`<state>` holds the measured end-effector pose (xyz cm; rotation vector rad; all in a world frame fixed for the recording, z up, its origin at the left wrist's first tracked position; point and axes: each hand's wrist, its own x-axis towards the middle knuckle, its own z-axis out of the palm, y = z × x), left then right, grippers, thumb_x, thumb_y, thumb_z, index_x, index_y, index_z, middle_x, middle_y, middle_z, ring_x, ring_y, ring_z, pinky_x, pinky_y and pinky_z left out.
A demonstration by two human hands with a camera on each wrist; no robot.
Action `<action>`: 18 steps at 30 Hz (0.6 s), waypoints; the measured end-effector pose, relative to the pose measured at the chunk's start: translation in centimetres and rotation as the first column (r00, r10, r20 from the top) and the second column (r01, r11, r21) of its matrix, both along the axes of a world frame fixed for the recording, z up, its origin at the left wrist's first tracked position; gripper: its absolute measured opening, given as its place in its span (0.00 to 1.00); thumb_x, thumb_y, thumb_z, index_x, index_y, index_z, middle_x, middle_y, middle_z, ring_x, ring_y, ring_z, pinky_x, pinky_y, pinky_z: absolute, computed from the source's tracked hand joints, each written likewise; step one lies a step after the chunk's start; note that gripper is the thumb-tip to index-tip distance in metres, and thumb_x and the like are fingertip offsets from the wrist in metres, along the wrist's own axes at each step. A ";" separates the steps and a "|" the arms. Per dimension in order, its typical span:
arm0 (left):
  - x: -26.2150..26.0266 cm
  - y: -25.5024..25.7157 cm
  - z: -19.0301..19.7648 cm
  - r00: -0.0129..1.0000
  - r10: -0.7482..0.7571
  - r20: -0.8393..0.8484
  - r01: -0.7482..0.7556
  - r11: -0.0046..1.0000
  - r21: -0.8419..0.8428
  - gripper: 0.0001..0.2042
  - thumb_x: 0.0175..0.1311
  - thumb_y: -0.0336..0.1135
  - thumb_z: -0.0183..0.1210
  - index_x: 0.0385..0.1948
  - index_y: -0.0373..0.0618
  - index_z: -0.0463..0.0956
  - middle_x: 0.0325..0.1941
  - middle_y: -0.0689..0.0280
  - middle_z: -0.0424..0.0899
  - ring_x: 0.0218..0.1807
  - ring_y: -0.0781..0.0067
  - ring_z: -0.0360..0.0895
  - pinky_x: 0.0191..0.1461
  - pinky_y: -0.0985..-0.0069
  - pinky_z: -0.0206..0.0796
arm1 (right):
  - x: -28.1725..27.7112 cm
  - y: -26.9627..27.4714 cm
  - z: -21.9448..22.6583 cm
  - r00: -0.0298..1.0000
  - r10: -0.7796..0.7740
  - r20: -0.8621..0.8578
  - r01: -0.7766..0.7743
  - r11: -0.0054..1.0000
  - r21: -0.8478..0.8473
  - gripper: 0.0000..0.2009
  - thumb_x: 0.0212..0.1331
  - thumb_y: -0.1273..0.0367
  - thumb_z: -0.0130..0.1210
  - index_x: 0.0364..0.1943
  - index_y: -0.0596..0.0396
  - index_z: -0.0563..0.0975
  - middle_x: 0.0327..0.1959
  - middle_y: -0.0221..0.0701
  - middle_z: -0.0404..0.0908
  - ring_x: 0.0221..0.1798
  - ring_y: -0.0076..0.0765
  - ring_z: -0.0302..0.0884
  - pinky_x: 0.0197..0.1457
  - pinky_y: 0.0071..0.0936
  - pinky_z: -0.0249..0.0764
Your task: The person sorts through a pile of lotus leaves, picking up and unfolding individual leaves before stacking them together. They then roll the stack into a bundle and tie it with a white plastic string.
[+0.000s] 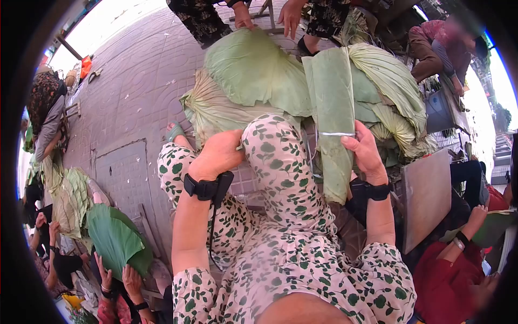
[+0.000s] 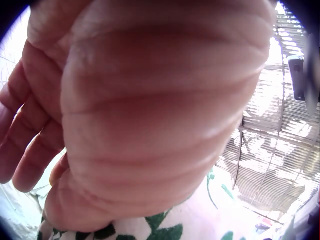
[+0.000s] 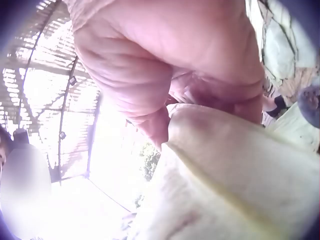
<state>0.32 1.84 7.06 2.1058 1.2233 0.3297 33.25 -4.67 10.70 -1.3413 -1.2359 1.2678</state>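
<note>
A long folded bundle of pale green lotus leaves stands over the person's right knee side, with a white band around it. The right hand grips the bundle's right edge beside the band, thumb on the near face. In the right wrist view, the right hand curls over the edge of the pale leaf bundle. The left hand is beside the left knee, its fingertips hidden there in the head view. Extended, slightly bent fingers of the left hand show in the left wrist view, holding nothing.
Large flattened lotus leaves lie ahead, and another pile of leaves sits to the right. A board stands at the right. Other people sit all around; one at lower left handles a darker green leaf. Paving spreads at the left.
</note>
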 end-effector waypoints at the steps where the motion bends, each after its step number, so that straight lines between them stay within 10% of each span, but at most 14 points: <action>1: -0.1 0.0 -0.1 0.999 0.000 -0.033 0.000 1.000 0.008 0.13 0.48 0.33 0.54 0.36 0.38 0.73 0.37 0.48 0.77 0.43 0.45 0.73 0.45 0.60 0.65 | -1.0 -0.1 1.9 0.987 0.061 -0.152 -0.060 0.998 0.010 0.26 0.51 0.70 0.56 0.55 0.66 0.65 0.49 0.35 0.74 0.49 0.29 0.72 0.55 0.25 0.67; 7: -0.4 -0.6 0.3 0.999 0.045 0.000 -0.045 0.999 -0.001 0.18 0.49 0.36 0.56 0.43 0.39 0.74 0.36 0.51 0.79 0.42 0.51 0.76 0.47 0.63 0.67 | -6.7 -0.3 1.7 0.882 0.173 -0.438 -0.211 0.977 -0.041 0.28 0.55 0.65 0.54 0.58 0.66 0.62 0.53 0.36 0.71 0.53 0.28 0.70 0.56 0.25 0.67; 18: -0.2 -0.8 0.4 1.000 0.006 0.022 -0.009 0.992 0.128 0.18 0.51 0.34 0.57 0.44 0.38 0.73 0.34 0.54 0.80 0.38 0.55 0.77 0.42 0.67 0.69 | -9.2 -1.3 -0.7 0.892 -0.101 -0.440 0.136 0.990 0.047 0.24 0.58 0.63 0.48 0.54 0.66 0.65 0.48 0.38 0.74 0.46 0.30 0.75 0.50 0.26 0.73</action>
